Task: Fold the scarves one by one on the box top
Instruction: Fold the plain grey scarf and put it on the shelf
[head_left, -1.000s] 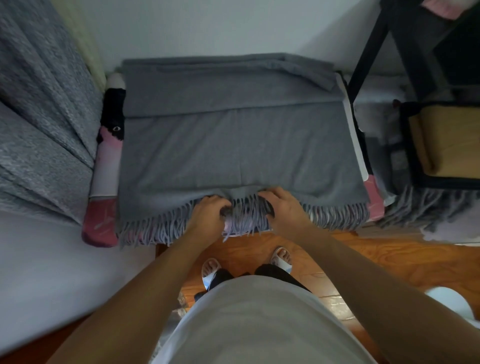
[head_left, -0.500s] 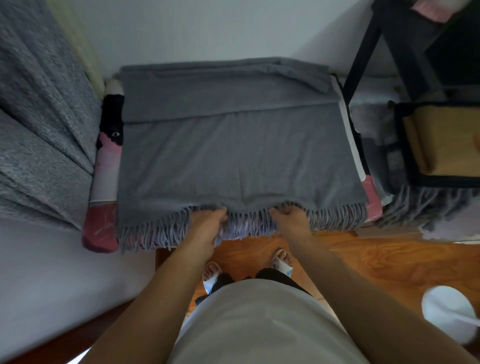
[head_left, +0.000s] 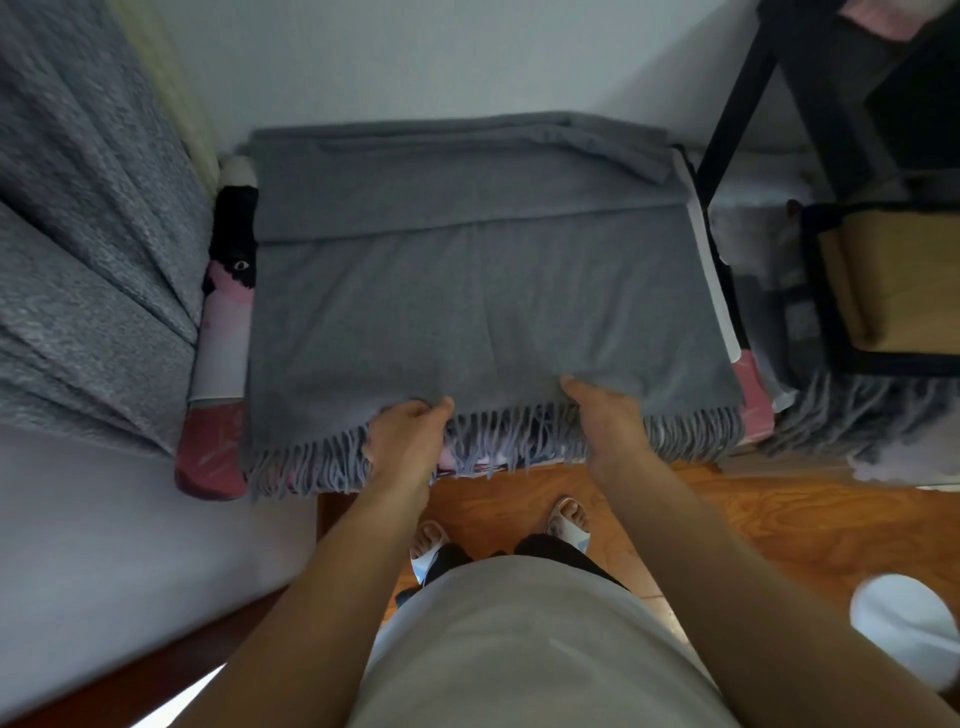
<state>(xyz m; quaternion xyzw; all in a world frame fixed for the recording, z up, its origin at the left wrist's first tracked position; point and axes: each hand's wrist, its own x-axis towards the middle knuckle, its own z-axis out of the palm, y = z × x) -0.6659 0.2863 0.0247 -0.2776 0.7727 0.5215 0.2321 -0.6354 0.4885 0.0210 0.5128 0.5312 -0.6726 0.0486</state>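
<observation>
Left grip: I read my left hand (head_left: 410, 431) as curled onto the near hem of the grey scarf (head_left: 483, 312), thumb on top, fingers tucked under the fringe (head_left: 498, 441).
Right grip: my right hand (head_left: 605, 415) pinches the same hem a little way along, thumb over the cloth, fingers hidden beneath; how deep they reach I cannot tell.
Scarf position: spread flat over the box top (head_left: 719, 291), far part already doubled back in a band near the wall, fringed edge hanging over the near side just beyond the hands.
Risk, uneven fold: both grips sit near the middle of the hem, so I judge the outer corners may sag or trail when lifted, leaving the fold skewed.
Risk, fringe: tassels could bunch or get trapped inside the fold if I carry the hem over without shaking them straight.
Risk, slide: pulling toward me could drag the whole scarf off the box, since nothing pins the far side.
Risk, neighbours: another fringed cloth (head_left: 852, 415) hangs just right of the box; tassels could tangle if the scarf swings that way.
Surroundings: grey curtain (head_left: 88, 218) at left, black shelf frame (head_left: 737, 93) at right, wooden floor (head_left: 779, 525) below.
Writing: no readable words or brand; only a pink, black and white printed picture on the box side (head_left: 226, 291).
</observation>
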